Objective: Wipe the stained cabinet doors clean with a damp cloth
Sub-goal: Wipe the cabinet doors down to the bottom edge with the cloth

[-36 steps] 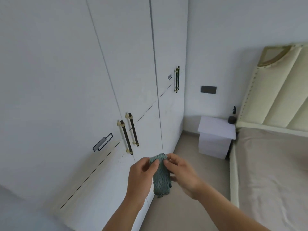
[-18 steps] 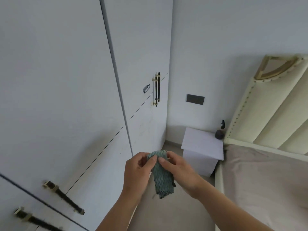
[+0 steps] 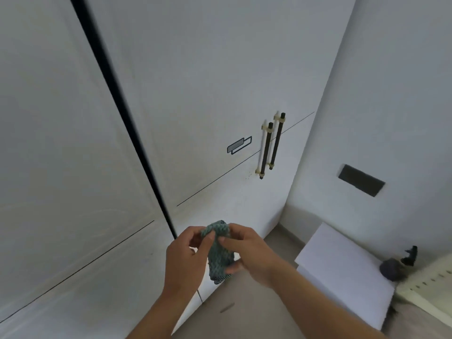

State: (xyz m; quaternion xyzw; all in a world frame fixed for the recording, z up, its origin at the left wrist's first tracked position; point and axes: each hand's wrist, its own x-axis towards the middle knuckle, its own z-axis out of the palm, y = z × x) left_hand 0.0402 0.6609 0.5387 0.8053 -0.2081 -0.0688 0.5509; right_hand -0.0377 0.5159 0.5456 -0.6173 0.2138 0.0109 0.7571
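- A teal knitted cloth (image 3: 218, 264) is held up in front of the cabinet, low in the view, between both hands and clear of the doors.
- The left hand (image 3: 186, 260) pinches the upper end of the cloth between its thumb and curled fingers.
- The right hand (image 3: 252, 255) also grips the cloth. Its thumb lies across the front near the top and its fingers curl around the lower part from behind.
- The cloth is bunched at the top and hangs down in a narrow folded strip between the two hands.
- The white cabinet door (image 3: 208, 94) fills the middle of the view, with a thin dark line running slantwise across it.
- Two dark bar handles (image 3: 272, 145) with pale mounts stand side by side near the right edge of that door.
- A few small brownish specks (image 3: 248, 176) sit on the door just left of the handles' lower ends.
- A small grey rectangular plate (image 3: 239, 145) is fixed to the door left of the handles.
- A dark gap (image 3: 122, 113) separates this door from the next door (image 3: 61, 143) on the left.
- A white nightstand (image 3: 342, 270) stands on the floor (image 3: 244, 314) in the corner, right of the cabinet.
- A dark spray bottle (image 3: 397, 264) sits at the nightstand's far right edge, blurred.
- A dark rectangular panel (image 3: 361, 180) is set in the wall above the nightstand.
- The edge of a cream padded headboard (image 3: 425, 287) shows at the lower right.
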